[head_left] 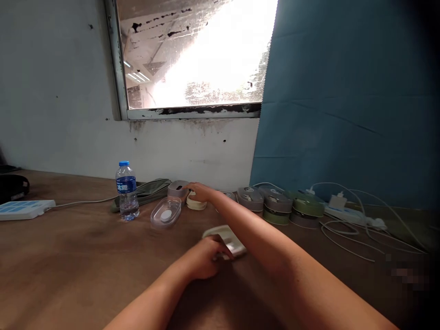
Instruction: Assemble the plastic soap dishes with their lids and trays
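My left hand (pixel 205 257) grips the near edge of a cream oval box or lid (pixel 227 236) on the brown table, its fingers bent and a little blurred. Past it, my right arm crosses over toward the back. There my right hand (pixel 200 191) is over a small cream container (pixel 196 203), with fingers stretched out beside a mauve-grey container (pixel 176 188). Whether those fingertips touch it I cannot make out. To the left lies a clear plastic oval lid or tray (pixel 156 217) with a white round piece (pixel 166 215) on it.
A water bottle (pixel 127 192) stands at left, before a dark green pouch (pixel 151 192). Several oval lunch boxes, grey (pixel 250 198) and green (pixel 307 204), line the back. White cables and a power strip (pixel 345 215) lie at right, another strip (pixel 25 209) at left.
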Action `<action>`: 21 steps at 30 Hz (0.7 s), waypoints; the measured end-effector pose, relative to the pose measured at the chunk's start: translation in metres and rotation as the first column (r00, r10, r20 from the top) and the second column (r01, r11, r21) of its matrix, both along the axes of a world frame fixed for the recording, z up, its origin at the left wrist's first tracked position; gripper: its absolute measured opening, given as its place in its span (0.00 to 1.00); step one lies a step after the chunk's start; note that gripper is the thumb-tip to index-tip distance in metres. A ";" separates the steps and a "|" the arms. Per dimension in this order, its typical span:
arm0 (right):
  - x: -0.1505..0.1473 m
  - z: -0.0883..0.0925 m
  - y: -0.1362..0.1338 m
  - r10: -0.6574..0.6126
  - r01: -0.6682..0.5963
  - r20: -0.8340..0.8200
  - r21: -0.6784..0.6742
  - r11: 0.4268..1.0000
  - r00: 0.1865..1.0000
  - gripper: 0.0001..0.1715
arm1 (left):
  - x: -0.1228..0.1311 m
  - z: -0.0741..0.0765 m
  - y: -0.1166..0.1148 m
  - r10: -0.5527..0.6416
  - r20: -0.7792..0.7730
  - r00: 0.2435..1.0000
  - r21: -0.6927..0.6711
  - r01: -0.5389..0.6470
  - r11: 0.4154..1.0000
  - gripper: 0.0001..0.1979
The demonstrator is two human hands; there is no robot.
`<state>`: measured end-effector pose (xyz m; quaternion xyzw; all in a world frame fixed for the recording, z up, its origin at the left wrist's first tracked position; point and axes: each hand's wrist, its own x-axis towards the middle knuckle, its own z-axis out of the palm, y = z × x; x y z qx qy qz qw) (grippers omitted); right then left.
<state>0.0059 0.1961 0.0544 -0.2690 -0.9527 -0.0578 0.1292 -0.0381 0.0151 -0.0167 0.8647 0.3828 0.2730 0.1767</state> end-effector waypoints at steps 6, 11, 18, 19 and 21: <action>-0.047 0.002 0.034 0.035 -0.028 0.042 -0.157 0.987 0.998 0.16 | 0.024 -0.005 -0.004 -0.298 -0.135 0.945 0.076 0.310 0.948 0.14; -0.062 -0.008 0.050 0.065 -0.054 0.035 -0.253 0.966 0.997 0.15 | 0.028 -0.006 0.003 -0.276 -0.268 0.923 0.138 0.321 0.937 0.16; -0.041 0.025 0.043 0.149 -0.173 -0.128 -0.201 0.964 0.980 0.32 | 0.027 -0.007 -0.009 -0.342 -0.104 0.934 0.168 0.355 0.920 0.14; -0.031 0.032 0.036 0.155 -0.184 -0.159 -0.184 0.966 0.975 0.39 | 0.029 -0.007 -0.013 -0.332 -0.083 0.939 0.153 0.342 0.927 0.14; -0.002 0.045 0.017 0.157 -0.192 -0.207 -0.160 0.968 0.966 0.47 | 0.033 -0.005 -0.021 -0.305 -0.053 0.951 0.119 0.309 0.944 0.13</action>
